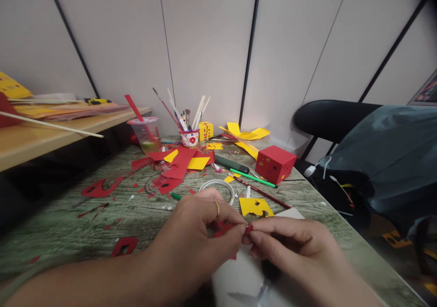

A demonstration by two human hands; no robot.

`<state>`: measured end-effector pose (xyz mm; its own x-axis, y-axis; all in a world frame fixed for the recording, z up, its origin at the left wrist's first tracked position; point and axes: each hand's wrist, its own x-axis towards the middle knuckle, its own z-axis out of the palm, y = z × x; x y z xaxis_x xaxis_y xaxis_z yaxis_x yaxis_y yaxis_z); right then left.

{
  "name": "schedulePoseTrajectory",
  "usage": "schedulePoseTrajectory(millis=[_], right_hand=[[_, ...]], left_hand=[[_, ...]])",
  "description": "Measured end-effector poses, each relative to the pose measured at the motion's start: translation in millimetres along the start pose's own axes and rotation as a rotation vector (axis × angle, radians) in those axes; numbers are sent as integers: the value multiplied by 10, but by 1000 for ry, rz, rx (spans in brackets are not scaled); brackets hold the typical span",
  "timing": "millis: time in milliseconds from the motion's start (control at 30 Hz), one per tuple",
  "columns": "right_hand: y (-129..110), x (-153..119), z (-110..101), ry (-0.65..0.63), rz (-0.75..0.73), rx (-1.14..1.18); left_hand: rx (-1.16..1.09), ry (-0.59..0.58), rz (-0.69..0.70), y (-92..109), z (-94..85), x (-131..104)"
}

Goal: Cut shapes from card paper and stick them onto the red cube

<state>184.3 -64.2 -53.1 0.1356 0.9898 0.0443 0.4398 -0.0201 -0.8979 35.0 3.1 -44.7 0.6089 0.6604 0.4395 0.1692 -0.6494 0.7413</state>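
Observation:
A small red paper piece (249, 229) is pinched between the fingertips of both hands, mostly covered by them. My left hand (208, 229), with a ring on one finger, reaches in from the left, thumb and index finger pressed together. My right hand (297, 243) meets it from the other side, also in a pinch. Below the left fingers, part of a larger red paper (233, 255) shows. Under both hands lies a white sheet or board (232, 282) with a grey figure on it. A yellow paper with cut holes (254, 206) lies just beyond the fingertips.
Behind the hands are a tape roll (233, 193), a green pen (254, 178), a dark cutter knife (232, 163) and a red paper box (276, 165). Farther back stand a plastic cup (145, 136) and a brush pot (190, 138). Red scraps (102, 187) litter the left; a chair (336, 115) stands right.

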Motion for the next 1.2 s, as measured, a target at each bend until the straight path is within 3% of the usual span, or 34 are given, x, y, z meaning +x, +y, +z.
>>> schedulePoseTrajectory(millis=[300,600,767,900,1200], right_hand=[[0,-7,-13,-13,0,58],[-78,-110,-106,-70,27,268],[-53,-172,-350,-70,53,306],[35,-216,-587,-17,80,338],[216,-283,-726,47,67,353]], left_hand=[[27,-29,-96,10,-9,12],[107,24,-195,-140,-62,278],[200,-33,-126,-304,-23,437],[236,-36,-45,-373,37,704],[138,-111,233,-139,322,1186]])
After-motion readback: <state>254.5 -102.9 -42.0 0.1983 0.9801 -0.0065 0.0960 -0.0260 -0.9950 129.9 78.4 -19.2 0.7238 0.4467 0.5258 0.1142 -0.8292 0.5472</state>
